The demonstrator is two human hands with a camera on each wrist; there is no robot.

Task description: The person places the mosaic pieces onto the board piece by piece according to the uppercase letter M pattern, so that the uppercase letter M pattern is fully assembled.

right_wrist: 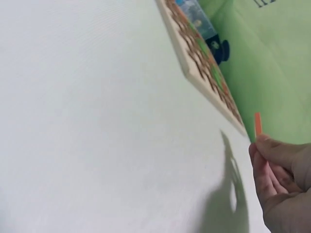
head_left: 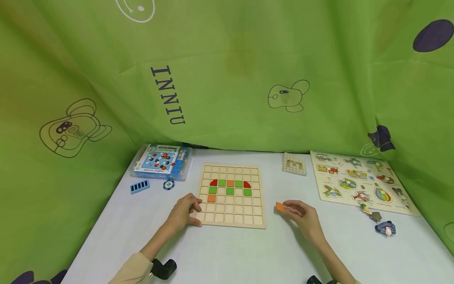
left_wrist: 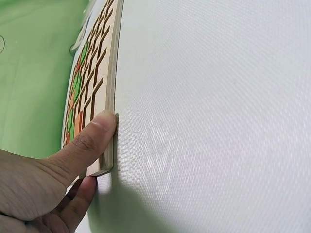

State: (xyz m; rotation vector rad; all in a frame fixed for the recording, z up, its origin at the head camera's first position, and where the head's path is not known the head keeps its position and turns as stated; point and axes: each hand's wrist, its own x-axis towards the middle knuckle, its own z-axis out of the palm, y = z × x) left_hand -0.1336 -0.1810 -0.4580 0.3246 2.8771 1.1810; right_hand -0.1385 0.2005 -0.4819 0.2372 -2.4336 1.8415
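A wooden grid board (head_left: 234, 208) lies on the table in the head view. An arch-like pattern of red, green and orange tiles sits in its cells, with one orange tile (head_left: 211, 198) lowest at the left. My left hand (head_left: 185, 211) grips the board's near left corner, thumb on the near edge and fingers at the left side, as the left wrist view shows. To the right of the board, my right hand (head_left: 305, 219) pinches a square orange tile (head_left: 280, 206) between thumb and fingers, held above the table. In the right wrist view that tile (right_wrist: 258, 124) appears edge-on.
Behind the board stands a small pattern card (head_left: 294, 164). At right lies a picture puzzle board (head_left: 361, 183), several loose pieces (head_left: 386, 228) near it. A boxed molecule set (head_left: 161, 161), a blue slotted block (head_left: 140, 187) and a round chip (head_left: 168, 184) are at left. Green cloth (head_left: 227, 79) surrounds the table.
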